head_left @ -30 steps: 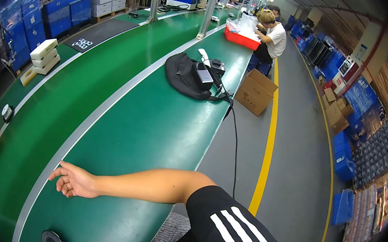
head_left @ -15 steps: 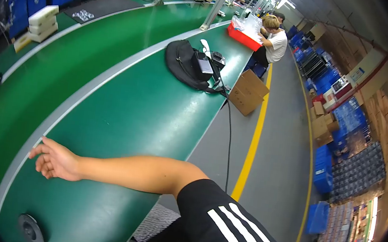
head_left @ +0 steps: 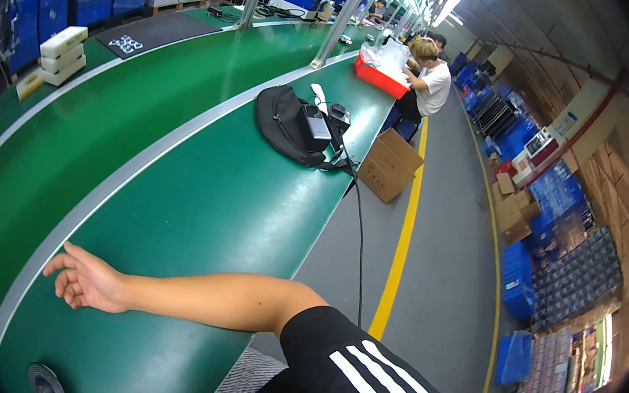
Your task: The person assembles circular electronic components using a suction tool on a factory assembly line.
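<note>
My right hand rests palm up on the green tabletop, beside its pale metal edge strip. Its fingers are loosely curled and apart, and nothing is in them. The bare forearm lies across the table from a black sleeve with white stripes. Nearer the bottom of the view, a round dark disc-shaped object sits on the table, partly cut off. Farther along the table lies a black bag with a grey-and-black boxy device on it. My left hand is out of view.
A green conveyor belt runs beyond the metal strip. A black cable hangs off the table's edge near a cardboard box. Farther off, a person in a white shirt works by a red bin. Blue crates line the aisle.
My view has tilted slightly, so my arm, the bag and the disc appear lower in the picture. The right hand keeps its pose on the table.
</note>
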Demonstrator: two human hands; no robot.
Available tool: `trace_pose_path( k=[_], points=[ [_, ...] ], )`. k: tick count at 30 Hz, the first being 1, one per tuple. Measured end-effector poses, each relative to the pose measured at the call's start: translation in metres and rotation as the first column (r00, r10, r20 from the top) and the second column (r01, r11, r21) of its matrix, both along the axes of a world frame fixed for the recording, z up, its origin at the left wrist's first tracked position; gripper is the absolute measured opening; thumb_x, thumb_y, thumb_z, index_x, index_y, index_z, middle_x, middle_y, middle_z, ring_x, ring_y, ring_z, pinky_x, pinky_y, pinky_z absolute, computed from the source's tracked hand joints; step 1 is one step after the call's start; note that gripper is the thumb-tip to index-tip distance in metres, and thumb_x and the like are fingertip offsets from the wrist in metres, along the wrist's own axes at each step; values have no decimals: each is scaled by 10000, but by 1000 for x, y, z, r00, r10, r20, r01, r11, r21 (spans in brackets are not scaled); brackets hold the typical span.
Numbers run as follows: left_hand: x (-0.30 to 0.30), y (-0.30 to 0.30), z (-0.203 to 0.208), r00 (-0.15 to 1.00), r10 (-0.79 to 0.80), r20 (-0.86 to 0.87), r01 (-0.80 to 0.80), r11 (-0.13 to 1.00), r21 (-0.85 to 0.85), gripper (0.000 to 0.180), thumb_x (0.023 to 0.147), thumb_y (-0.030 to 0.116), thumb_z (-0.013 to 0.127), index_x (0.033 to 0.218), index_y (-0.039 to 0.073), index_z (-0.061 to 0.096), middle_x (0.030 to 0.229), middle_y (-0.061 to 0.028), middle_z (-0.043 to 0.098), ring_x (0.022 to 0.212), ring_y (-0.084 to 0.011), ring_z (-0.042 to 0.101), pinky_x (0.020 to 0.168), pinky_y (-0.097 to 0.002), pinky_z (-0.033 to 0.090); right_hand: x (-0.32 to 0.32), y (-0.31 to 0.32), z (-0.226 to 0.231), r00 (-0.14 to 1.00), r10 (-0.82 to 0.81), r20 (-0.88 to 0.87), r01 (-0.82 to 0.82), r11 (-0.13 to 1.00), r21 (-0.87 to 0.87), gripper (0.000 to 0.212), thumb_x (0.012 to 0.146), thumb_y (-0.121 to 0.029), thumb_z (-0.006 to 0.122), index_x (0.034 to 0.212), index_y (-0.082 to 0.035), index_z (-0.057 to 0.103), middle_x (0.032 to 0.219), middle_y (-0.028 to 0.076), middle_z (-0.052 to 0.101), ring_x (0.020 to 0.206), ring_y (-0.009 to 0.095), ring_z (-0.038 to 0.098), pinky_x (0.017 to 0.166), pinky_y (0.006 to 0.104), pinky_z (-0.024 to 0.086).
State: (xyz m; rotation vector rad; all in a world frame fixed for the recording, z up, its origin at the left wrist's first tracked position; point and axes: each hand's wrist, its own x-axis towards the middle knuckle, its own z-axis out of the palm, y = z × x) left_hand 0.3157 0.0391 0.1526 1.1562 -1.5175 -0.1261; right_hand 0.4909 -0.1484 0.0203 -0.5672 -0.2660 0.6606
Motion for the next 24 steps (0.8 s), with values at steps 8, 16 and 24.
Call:
trace_pose_path(
  k=[8, 16, 24],
  points=[
    [11, 6, 33, 985, 27, 169, -41, 996, 81, 223, 886, 186, 507, 769, -2, 539, 662, -110, 532, 478, -253, 479, 449, -415, 437, -2, -5, -1, 999, -3, -38, 2, 1000, -29, 600, 1005, -614, 262, 1167, -108, 542, 815, 42, 581, 692, 145, 548, 658, 287, 456],
    [19, -4, 63, 951, -23, 308, -37, 982, 187, 203, 864, 185, 545, 769, 6, 532, 662, -95, 519, 474, -247, 464, 441, -415, 425, -9, -6, -8, 1000, 20, -24, -20, 999, -28, 589, 1006, -610, 256, 1159, -124, 552, 820, 47, 569, 672, 128, 536, 647, 284, 460],
    [20, 4, 16, 979, 41, 200, -72, 986, 152, 194, 841, 184, 583, 768, 14, 525, 662, -81, 506, 471, -240, 449, 433, -415, 414, 3, -2, 0, 1000, -1, -31, -1, 999, -39, 597, 1005, -621, 267, 1183, -116, 530, 816, 49, 587, 700, 144, 562, 654, 291, 453]
  ],
)
